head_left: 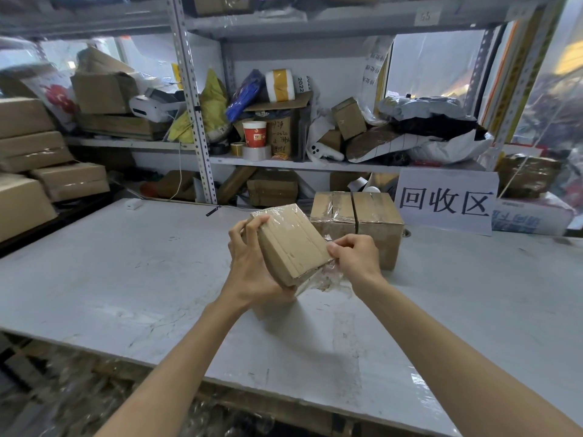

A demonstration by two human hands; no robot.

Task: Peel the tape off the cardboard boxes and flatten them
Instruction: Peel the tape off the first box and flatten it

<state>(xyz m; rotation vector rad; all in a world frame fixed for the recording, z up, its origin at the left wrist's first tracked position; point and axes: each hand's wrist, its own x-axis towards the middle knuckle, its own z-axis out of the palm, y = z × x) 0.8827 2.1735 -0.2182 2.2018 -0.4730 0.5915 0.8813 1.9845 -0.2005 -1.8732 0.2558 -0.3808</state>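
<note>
I hold a small brown cardboard box (291, 244) tilted above the grey table (126, 279). My left hand (249, 263) grips its left side, fingers curled over the top corner and thumb under the bottom. My right hand (353, 252) pinches clear tape (325, 275) at the box's right edge; a crumpled strip of it hangs loose below the box. Behind the hands a larger taped cardboard box (362, 222) stands on the table.
A white sign with large characters (446, 200) leans at the back right. Stacked cardboard boxes (41, 171) line the left side. Metal shelves (202, 130) behind hold boxes, tape rolls, a paper cup (255, 134) and bags.
</note>
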